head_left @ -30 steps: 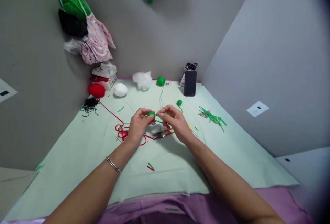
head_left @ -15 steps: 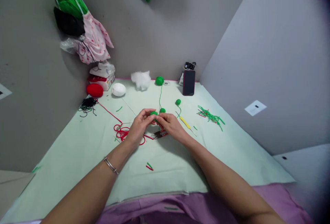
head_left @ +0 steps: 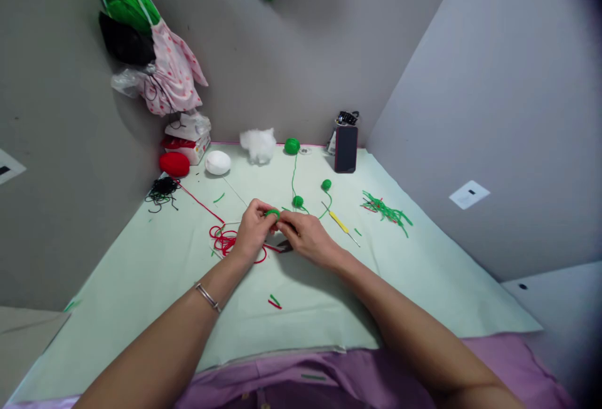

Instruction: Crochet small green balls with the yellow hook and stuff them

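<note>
Between the fingers of my left hand (head_left: 254,230) is a small green yarn piece (head_left: 272,213), partly covered by the fingertips. My right hand (head_left: 305,236) is pinched closed against it at the right; what its fingertips grip is too small to make out. Dark thread snips (head_left: 285,246) lie under the right hand, mostly hidden. Just beyond the hands rests a small green yarn ball (head_left: 298,202) with a strand. To the right lie another small green ball (head_left: 326,184) with a tail and a yellow-handled crochet hook (head_left: 338,222). Loose red yarn (head_left: 223,241) coils beside my left hand.
At the back are a red yarn ball (head_left: 174,164), a white yarn ball (head_left: 217,162), white stuffing (head_left: 258,147), a green yarn ball (head_left: 292,145) and a phone (head_left: 346,150) standing upright. Black yarn scraps (head_left: 162,191) lie left, green scraps (head_left: 386,212) right. Bags (head_left: 172,76) hang at the left.
Both hands have shifted slightly left with the green piece. My right hand has turned and covers the snips' red handles. More of the small green ball beyond the hands shows.
</note>
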A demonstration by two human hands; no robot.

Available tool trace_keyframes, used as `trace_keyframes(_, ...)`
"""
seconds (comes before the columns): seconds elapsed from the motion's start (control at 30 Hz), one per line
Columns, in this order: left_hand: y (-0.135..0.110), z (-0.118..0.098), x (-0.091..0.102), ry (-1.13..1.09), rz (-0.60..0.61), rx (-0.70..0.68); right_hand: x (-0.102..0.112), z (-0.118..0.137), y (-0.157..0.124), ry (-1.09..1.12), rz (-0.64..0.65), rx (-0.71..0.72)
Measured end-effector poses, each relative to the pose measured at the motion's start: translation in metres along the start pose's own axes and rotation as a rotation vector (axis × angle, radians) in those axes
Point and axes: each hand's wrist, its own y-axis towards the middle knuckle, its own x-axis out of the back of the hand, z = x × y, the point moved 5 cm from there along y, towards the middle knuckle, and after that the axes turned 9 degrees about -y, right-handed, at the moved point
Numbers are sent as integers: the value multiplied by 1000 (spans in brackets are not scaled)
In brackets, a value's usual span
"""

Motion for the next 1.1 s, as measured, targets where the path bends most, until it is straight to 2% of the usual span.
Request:
trace_keyframes(0.1, 3, -6, 7, -10, -27, -2, 4, -11, 3, 52, -2, -30)
trace_keyframes(0.27, 8, -27, 19, -42, -43, -47, 25, -35, 8, 199, -52, -89)
trace_keyframes(0.43, 10, -39, 27, -77, -79, -74, 37, -33, 2, 430, 225, -70)
trace_keyframes(0.53, 13, -41, 33, -52, -103, -67, 47, -30, -3, 565, 268, -69)
trace_keyframes(0.67, 17, -39, 42, 2, -122, -43, 62, -34, -3, 731, 89, -81)
trace_keyframes(0.83, 24, -35, 55, 20, -167, -10, 85, -42, -1, 743, -206, -59)
trace_keyframes(0.97, 27, -38, 66, -25, -234, -29, 110, -54, -4, 670, -463, -56)
trace_keyframes(1.1, 24, -38, 59, -92, -175, -3, 118, -71, -3, 467, -594, -124)
